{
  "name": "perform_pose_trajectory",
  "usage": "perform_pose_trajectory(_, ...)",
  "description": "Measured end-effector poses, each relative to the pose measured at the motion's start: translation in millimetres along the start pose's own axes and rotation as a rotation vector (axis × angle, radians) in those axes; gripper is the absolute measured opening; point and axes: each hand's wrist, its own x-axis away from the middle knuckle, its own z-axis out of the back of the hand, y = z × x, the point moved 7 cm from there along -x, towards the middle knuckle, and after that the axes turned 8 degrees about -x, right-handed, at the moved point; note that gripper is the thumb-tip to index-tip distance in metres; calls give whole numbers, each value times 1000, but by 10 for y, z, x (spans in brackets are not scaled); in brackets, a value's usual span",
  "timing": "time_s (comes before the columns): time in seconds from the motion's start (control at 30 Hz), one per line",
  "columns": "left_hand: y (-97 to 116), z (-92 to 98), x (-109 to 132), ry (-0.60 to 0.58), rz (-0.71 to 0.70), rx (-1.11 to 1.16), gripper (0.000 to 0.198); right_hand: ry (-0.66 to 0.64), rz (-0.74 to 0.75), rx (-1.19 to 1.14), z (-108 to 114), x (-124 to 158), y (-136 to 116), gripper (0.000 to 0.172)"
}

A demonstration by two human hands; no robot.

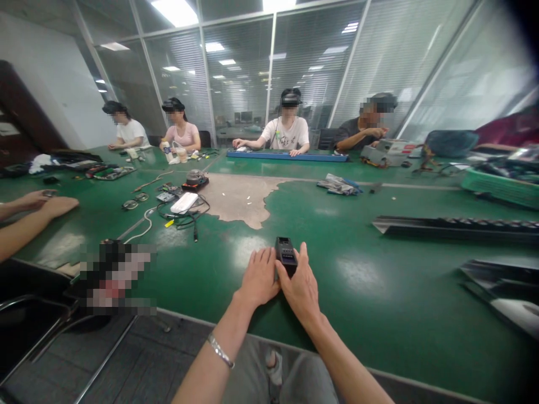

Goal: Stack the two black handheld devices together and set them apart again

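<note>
The right hand [301,285] straddles a black device [286,252] (pinching or not, one cannot tell), the left hand [259,277] palm-down beside it, fingers extended.

A shiny, silver-coloured band bracelet [220,350] circles the left forearm [236,322] near the wrist; the right forearm [345,356] is bare. Grey trousers [248,373] show below the green tabletop's [357,320] near edge.

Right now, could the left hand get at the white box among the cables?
Probably yes, with a forward stretch: the left hand lies beside the black device, and nothing tall stands between it and the white box, though cables lie around the box.
</note>
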Motion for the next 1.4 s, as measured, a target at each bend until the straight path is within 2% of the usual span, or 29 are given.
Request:
perform_pose_trajectory(0.27, -11, 25, 13, 54, -6, 39, 78, 39, -16, -99, 123, -35, -37, 93)
perform_pose_trajectory(0.47, 9, 72, 26, 93, -12, 15, 70, 160, 36, -135, 404, -95, -94, 95)
perform_pose_trajectory(0.73, 13, 81, 22, 71, -17, 14, 72, 191, -55, -55, 695, -129, 180, 94)
perform_pose_trajectory(1.2, 28, 84, 27, 74, -43, -23, 69, 131, -194, 15, 663, -48, 414, 94)
perform_pose_trajectory(1.4, 26, 65, 20, 77, -44, -30, 61, 90, -209, 2, 602, -15, 470, 95)
